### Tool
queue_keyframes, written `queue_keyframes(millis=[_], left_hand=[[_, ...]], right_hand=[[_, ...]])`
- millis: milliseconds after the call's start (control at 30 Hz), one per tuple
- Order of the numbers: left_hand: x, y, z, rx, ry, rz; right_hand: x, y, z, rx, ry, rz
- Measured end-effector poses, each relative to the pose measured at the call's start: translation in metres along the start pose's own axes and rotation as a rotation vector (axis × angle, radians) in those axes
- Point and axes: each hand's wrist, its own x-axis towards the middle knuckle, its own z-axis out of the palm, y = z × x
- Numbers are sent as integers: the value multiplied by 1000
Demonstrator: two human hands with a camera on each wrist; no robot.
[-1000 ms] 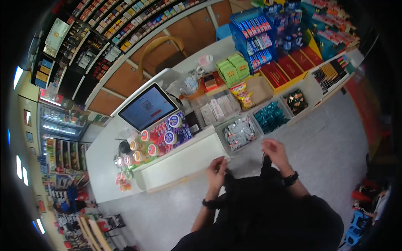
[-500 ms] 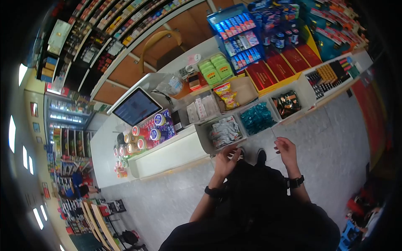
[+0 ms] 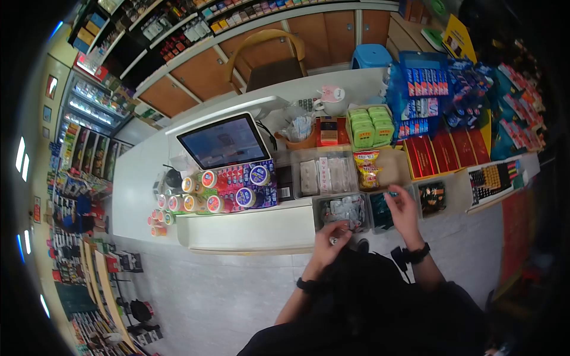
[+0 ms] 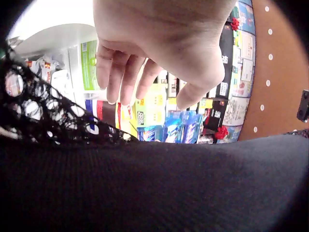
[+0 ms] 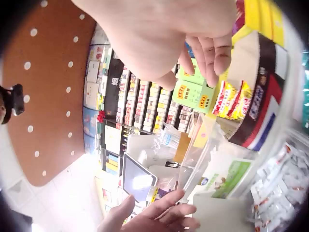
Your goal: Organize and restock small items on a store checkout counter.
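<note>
My left hand [image 3: 328, 246] is held in front of the bin of silver packets [image 3: 344, 212], fingertips overlapping its near edge in the head view. In the left wrist view its fingers [image 4: 118, 77] hang loosely downward with nothing between them. Over the bin of teal packets [image 3: 382, 215] hovers my right hand [image 3: 406, 216], covering part of them. Its fingers are relaxed and empty in the right wrist view, where the left hand [image 5: 157, 215] also shows, fingers extended. Yellow snack bags [image 3: 368, 168] lie in a box just beyond the right hand.
A tablet screen [image 3: 224, 141] and several lidded tubs [image 3: 244, 197] stand on the counter to the left. Green boxes [image 3: 371, 126] and a blue display rack [image 3: 421, 95] rise behind the bins. Dark packets [image 3: 432, 196] fill a bin at the right.
The head view has turned, so the counter now lies nearly level across it. My right hand has gone forward from the floor area to over the teal packets. Left hand stays near the silver packets.
</note>
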Motion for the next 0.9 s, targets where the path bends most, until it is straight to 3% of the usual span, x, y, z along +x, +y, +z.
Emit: queue_keyframes(millis=[100,133,333,533,633,733,833,900], left_hand=[[18,5,-18,215,-13,71],[20,3,-19,204,2,75],[39,18,-21,253,-21,172],[55,22,-10,195,26,199],[60,35,11,198,66,217],[61,44,20,185,92,204],[70,51,31,241,82,229],[81,53,34,298,91,262]], right_hand=[[41,-46,24,-259,-15,-142],[48,-56,30,-355,-19,-237],[101,-87,50,-656,-128,-401],[119,-85,51,-757,-37,-458],[140,-77,39,-807,-166,-525],[144,-72,35,-710,-176,-555],[141,-79,21,-669,-228,-491],[135,-86,11,-561,-123,-665]])
